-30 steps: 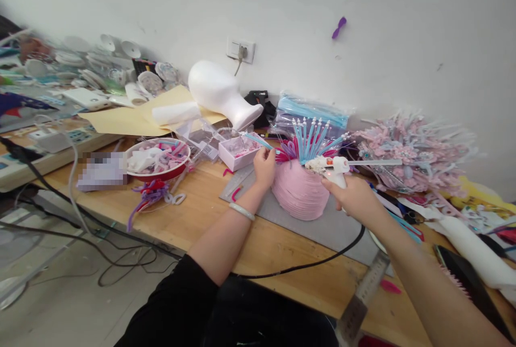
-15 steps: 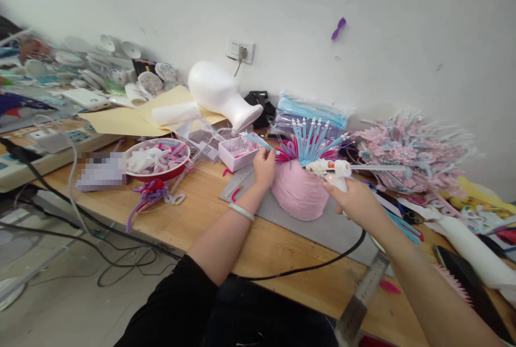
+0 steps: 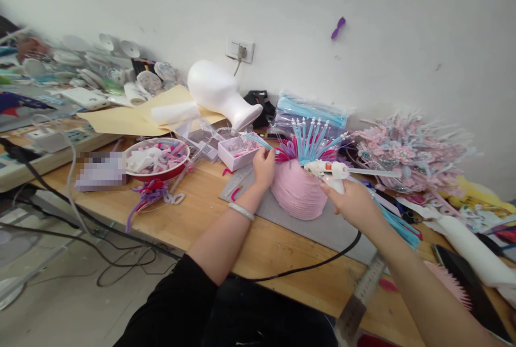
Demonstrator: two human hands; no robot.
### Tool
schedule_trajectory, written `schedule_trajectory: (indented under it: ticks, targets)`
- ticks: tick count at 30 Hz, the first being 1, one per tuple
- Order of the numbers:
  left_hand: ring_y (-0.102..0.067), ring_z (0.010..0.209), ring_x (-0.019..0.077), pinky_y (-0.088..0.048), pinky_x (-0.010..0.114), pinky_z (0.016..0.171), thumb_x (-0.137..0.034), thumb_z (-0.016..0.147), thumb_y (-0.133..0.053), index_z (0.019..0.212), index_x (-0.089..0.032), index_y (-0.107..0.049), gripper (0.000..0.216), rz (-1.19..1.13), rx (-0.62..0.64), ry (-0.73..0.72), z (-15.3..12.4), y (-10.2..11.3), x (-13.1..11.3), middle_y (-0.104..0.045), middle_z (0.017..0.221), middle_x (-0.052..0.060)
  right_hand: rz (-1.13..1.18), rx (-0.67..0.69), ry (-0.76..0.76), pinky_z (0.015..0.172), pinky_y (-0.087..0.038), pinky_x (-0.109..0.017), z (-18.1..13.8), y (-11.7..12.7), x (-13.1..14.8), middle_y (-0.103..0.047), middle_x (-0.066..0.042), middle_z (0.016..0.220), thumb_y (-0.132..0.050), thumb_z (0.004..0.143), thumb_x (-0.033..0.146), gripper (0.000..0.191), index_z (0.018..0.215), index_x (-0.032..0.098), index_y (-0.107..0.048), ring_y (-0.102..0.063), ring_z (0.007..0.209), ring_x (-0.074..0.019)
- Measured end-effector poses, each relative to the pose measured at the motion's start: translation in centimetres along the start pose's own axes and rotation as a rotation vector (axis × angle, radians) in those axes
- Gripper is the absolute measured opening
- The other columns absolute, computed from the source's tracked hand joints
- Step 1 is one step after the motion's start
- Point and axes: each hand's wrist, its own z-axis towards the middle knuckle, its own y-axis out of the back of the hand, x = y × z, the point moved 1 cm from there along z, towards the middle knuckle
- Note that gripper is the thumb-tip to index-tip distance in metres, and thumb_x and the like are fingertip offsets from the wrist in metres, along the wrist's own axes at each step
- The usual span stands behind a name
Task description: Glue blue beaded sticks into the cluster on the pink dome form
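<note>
My right hand (image 3: pixel 350 200) is closed around a white hot glue gun (image 3: pixel 332 181), whose nozzle reaches the top of a pink ribbed dome (image 3: pixel 299 196). A glue stick (image 3: pixel 374 172) juts from the gun's back end. From the dome's top rises a fan of light blue pipe-cleaner stems (image 3: pixel 308 140) tipped with small white beads, with magenta and purple stems around them. My left hand (image 3: pixel 265 167), at the dome's left side, pinches a light blue beaded stem (image 3: pixel 258 140). The dome sits on a grey mat (image 3: pixel 278 221).
Behind my left hand is a small pink box (image 3: pixel 238 158) of beads. A red-rimmed bowl (image 3: pixel 156 176) of scraps stands left. A white foam head (image 3: pixel 215 89) lies at the back; pink flower pieces (image 3: pixel 415 148) pile up right. The gun's black cable (image 3: pixel 310 269) crosses the table front.
My right hand and the glue gun have shifted slightly left, with the nozzle nearer the base of the blue stems. My left hand stays almost in place.
</note>
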Motion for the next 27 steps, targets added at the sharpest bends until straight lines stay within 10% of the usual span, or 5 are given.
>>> schedule_trajectory:
  ticks: [14, 27]
  targets:
    - [-0.033, 0.055, 0.0090, -0.025, 0.022, 0.056, -0.020, 0.074, -0.051, 0.054, -0.018, -0.037, 0.024, 0.006, -0.004, -0.016, 0.1, -0.1, 0.3, -0.036, 0.054, -0.006, -0.130, -0.100, 0.076, 0.066, -0.043, -0.030, -0.4, -1.4, -0.3, -0.069, -0.012, 0.084, -0.037, 0.084, 0.043, 0.039, 0.091, 0.017, -0.065, -0.063, 0.085, -0.0272]
    - [-0.035, 0.056, 0.0093, -0.027, 0.022, 0.056, -0.020, 0.074, -0.050, 0.055, -0.018, -0.038, 0.022, -0.009, 0.006, -0.004, -0.1, 0.0, -0.1, -0.038, 0.055, -0.005, 0.676, -0.086, -0.139, 0.039, -0.036, -0.025, -1.3, -2.6, -1.6, -0.050, 0.001, 0.039, -0.049, 0.075, 0.049, 0.033, 0.060, 0.019, -0.052, -0.046, 0.033, -0.0136]
